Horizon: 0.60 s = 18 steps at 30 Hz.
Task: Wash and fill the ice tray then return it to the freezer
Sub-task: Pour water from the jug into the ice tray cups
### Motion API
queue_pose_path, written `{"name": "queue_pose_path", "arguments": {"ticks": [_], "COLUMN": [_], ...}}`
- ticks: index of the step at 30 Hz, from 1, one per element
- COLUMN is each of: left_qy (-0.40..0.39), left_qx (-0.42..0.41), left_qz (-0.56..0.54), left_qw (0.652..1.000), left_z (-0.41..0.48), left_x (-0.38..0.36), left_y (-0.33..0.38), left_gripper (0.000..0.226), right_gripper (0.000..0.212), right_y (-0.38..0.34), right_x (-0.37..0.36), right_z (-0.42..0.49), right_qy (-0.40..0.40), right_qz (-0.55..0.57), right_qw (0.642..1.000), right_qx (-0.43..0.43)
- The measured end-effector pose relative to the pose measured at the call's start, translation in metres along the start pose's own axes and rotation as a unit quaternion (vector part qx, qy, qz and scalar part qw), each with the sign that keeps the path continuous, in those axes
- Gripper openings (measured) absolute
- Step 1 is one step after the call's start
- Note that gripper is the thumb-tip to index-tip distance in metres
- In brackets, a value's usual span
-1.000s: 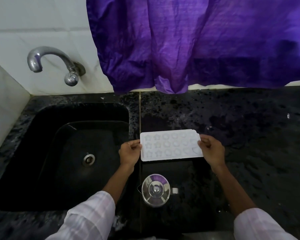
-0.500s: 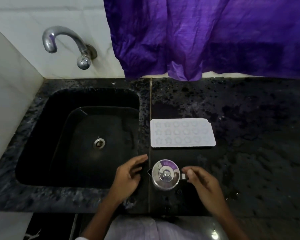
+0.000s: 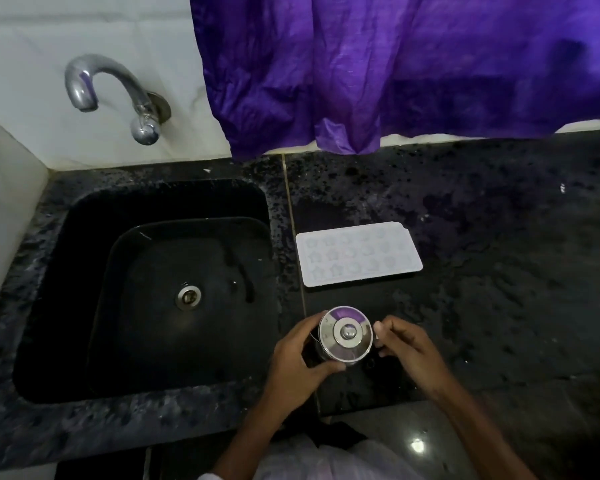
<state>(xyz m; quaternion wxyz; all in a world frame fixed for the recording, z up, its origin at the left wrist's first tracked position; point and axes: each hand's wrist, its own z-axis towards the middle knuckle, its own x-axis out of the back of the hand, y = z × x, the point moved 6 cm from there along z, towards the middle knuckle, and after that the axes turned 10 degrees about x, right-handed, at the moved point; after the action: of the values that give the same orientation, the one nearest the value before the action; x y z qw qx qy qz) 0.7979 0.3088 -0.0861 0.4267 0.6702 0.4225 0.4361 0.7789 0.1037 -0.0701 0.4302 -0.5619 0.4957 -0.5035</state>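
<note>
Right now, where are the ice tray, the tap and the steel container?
ice tray [image 3: 359, 254], head view, middle of its moulded top.
tap [image 3: 115, 69], head view, arch of its spout.
steel container [image 3: 346, 332], head view, centre of its lid.

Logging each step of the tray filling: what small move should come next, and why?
Probably lift the steel container toward the ice tray: the left hand grips its side, the right hand pinches its right edge, and the tray lies free on the counter.

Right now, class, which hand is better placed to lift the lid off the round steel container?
Probably the right hand: fingertips beside the lid; the left hand grips the round steel container.
</note>
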Motion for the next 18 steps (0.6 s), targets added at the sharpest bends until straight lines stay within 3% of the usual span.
{"name": "queue_pose_path", "arguments": {"ticks": [10,18], "left_qy": [-0.076,-0.065], "left_qx": [0.015,0.017], "left_qz": [-0.061,-0.106], "left_qw": [0.995,0.992], "left_z": [0.01,0.041], "left_x": [0.001,-0.006], "left_y": [0.024,0.04], "left_gripper": [0.072,0.077], "right_gripper": [0.059,0.052], "right_y": [-0.01,-0.056], "right_x": [-0.005,0.022], "right_z": [-0.006,0.024], "right_qy": [0.032,0.083], "right_qz": [-0.015,0.003], "right_qw": [0.999,0.995], "right_qx": [0.01,0.061]}}
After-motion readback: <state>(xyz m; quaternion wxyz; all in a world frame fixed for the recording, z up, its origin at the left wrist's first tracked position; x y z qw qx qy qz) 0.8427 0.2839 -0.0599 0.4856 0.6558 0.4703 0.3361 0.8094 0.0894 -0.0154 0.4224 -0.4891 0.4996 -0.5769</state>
